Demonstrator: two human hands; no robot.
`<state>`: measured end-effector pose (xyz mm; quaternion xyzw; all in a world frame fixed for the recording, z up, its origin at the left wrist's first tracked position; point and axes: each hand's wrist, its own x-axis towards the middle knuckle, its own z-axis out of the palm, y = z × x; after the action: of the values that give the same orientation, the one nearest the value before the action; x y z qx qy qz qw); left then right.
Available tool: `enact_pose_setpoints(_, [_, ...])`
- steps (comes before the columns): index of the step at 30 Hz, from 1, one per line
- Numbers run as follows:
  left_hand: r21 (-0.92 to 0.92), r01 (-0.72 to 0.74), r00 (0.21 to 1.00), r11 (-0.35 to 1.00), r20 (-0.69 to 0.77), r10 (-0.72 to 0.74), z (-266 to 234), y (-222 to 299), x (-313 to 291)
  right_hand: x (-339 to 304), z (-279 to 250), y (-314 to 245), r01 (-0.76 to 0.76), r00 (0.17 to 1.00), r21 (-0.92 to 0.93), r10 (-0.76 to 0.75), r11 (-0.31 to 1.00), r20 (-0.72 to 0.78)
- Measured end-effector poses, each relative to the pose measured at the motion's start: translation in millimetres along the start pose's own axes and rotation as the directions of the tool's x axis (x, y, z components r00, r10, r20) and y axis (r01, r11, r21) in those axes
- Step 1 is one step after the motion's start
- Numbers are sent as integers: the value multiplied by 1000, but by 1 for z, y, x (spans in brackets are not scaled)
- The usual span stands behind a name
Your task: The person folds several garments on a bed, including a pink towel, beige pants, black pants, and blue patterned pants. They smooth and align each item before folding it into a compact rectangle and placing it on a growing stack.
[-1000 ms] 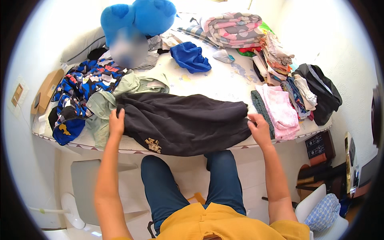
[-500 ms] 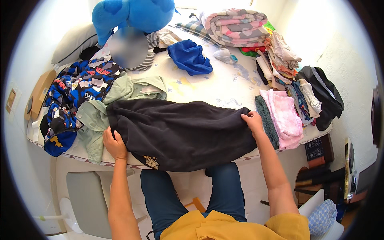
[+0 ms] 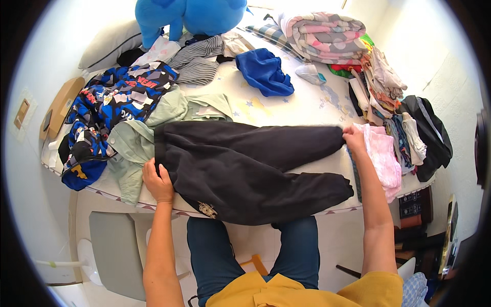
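I have a pale, star-printed bed (image 3: 307,110) across the middle of my view. On it I see black pants (image 3: 220,163) at centre, a green shirt (image 3: 166,105) and a patterned jacket (image 3: 115,102) at left, a blue cloth (image 3: 263,71) and a small white cloth (image 3: 308,74) at upper centre, folded clothes (image 3: 383,158) at right.

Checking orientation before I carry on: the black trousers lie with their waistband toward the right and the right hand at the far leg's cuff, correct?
Not quite: the head view shows the waistband of the black trousers toward the left. The right hand is at the far leg's cuff, as you say.
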<state>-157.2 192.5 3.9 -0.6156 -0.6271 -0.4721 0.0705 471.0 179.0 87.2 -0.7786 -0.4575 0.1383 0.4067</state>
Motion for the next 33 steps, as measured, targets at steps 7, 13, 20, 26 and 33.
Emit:
enact_pose_setpoints(7, [-46,30,1000,999,11,-29,-5,-2,0,-2,29,32,-157,978,182,178,971,-105])
enact_pose_setpoints(13, [-554,189,977,811,187,-100,-14,-8,4,-21,51,76,350,865,-341,-440,873,-240])
enact_pose_setpoints(20, [-461,574,812,677,432,-393,-60,-18,56,-85,84,15,175,901,-726,-405,665,-153])
enact_pose_setpoints(26, [125,-267,906,956,370,205,38,71,141,-86,81,12,157,905,-740,-396,654,-158])
enact_pose_setpoints(33, [507,-108,706,855,645,-293,106,67,159,-85,85,7,162,899,-752,-410,638,-154])
